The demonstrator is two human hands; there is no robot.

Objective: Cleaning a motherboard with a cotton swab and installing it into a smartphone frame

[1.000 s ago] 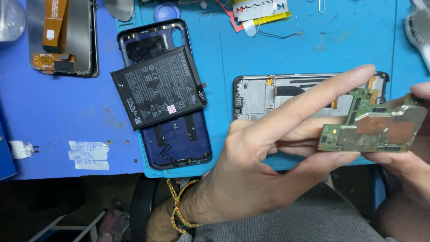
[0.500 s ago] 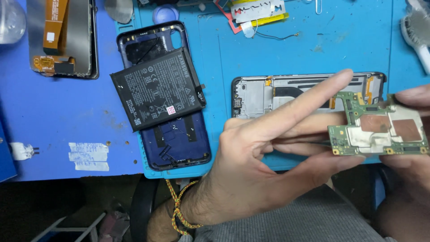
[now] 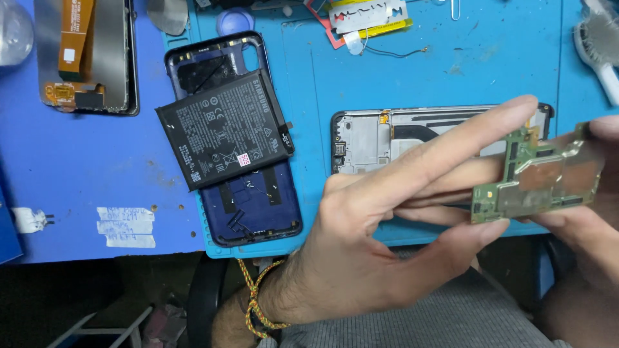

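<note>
**Both hands on a phone board above the table**

The left hand (image 3: 367, 251) reaches in from below, fingers stretched out to the right. Its thumb and fingers close on the left end of a green circuit board (image 3: 538, 177), which has metal shields on its face. The right hand (image 3: 590, 219) comes in at the right edge of the view and pinches the board's right end and lower edge; only part of this hand shows. The board is held in the air, roughly level, over the near edge of the table (image 3: 84, 174), and partly hides a phone frame (image 3: 367, 138) lying on the blue mat (image 3: 490, 71) behind it.

A woven cord (image 3: 253, 303) circles the left wrist.

To the left, a black battery (image 3: 222, 129) rests askew across a dark blue back cover (image 3: 258, 203). Further left lies a screen panel (image 3: 97, 58) with an orange flex cable. A razor blade (image 3: 364, 13) sits near the mat's far edge, and a brush (image 3: 599, 45) shows at the top right. A strip of white tape (image 3: 126, 225) is stuck on the table near its front edge.
</note>
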